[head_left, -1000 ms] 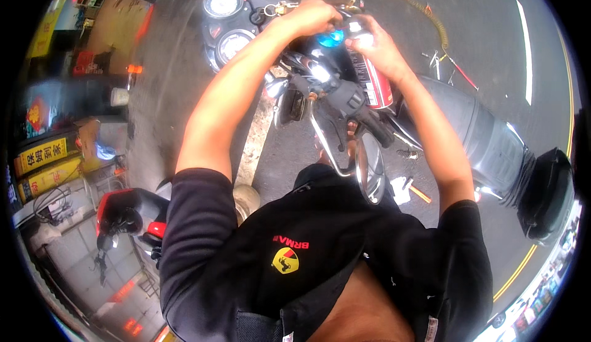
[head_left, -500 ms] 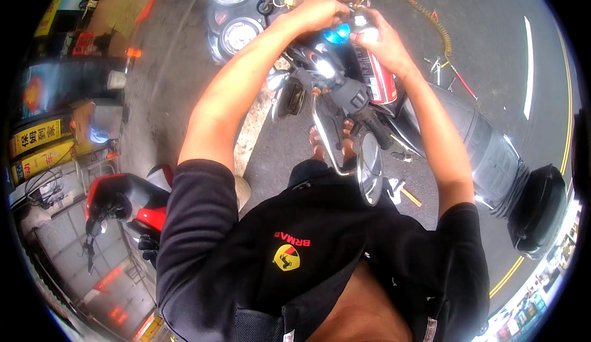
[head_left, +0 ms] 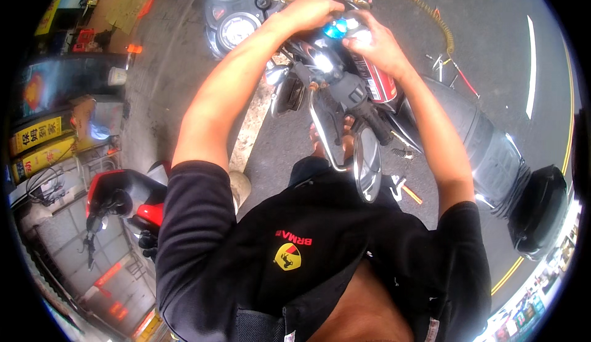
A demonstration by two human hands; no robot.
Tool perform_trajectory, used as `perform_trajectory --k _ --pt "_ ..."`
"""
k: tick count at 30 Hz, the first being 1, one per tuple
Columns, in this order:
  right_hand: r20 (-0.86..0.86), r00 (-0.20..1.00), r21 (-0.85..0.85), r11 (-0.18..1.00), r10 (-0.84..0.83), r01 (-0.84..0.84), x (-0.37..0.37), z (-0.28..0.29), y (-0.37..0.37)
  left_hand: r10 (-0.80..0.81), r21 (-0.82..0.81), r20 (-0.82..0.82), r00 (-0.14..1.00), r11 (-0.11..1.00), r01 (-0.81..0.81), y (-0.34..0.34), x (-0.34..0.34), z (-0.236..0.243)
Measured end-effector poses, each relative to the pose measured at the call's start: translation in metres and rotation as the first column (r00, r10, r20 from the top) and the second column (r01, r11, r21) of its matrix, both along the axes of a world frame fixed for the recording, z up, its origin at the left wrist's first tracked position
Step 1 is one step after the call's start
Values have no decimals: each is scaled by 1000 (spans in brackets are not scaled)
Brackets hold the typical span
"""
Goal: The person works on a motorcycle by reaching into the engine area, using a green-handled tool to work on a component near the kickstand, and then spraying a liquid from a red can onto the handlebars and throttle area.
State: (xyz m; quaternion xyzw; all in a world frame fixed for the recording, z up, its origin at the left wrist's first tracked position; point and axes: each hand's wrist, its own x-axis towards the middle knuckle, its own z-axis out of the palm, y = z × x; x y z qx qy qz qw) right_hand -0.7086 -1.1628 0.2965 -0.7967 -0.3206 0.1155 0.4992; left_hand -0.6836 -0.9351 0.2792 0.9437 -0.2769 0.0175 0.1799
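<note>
Lettering, pale and dark, covers the side of a red can [head_left: 383,87], which tilts above the motorcycle's black handlebar grip [head_left: 377,125]; what it holds is hidden. The right hand [head_left: 381,50] has its thumb and fingers curled around the can's silvery upper end. Just beside that end is a bright blue, glossy piece [head_left: 335,29], and the left hand [head_left: 311,11] meets it with fingers bunched together; whether they pinch anything I cannot tell. Two round white-faced gauges [head_left: 239,31] sit left of the hands, their markings too washed out to read. Behind the long dark seat [head_left: 483,130] is a black rear box [head_left: 538,213], its inside out of sight. Well apart, at far left, stands a whitish bucket [head_left: 117,76], contents unclear, above yellow signs [head_left: 38,133] bearing dark characters. On the black shirt [head_left: 320,219], a yellow badge [head_left: 288,257] with a dark figure sits beside red lettering.
</note>
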Motion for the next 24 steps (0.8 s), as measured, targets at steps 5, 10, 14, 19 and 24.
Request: perform_trajectory --k 5,10,14,19,24 --pt "65 998 -58 998 -17 21 -2 -4 6 3 -6 32 999 1000 -3 5 -3 0" --pt "101 995 -85 996 -28 36 -3 -5 8 44 -16 72 996 999 -43 -1 -2 -3" --pt "80 996 -73 996 -41 47 -7 -4 10 56 -31 69 996 998 -54 0 -4 -6" --pt "95 994 -72 995 -55 62 -9 -4 11 46 -35 79 996 998 -44 4 -2 -10" --pt "108 992 -66 995 -71 79 -9 -5 12 41 -28 86 995 999 -39 1 -2 -8"
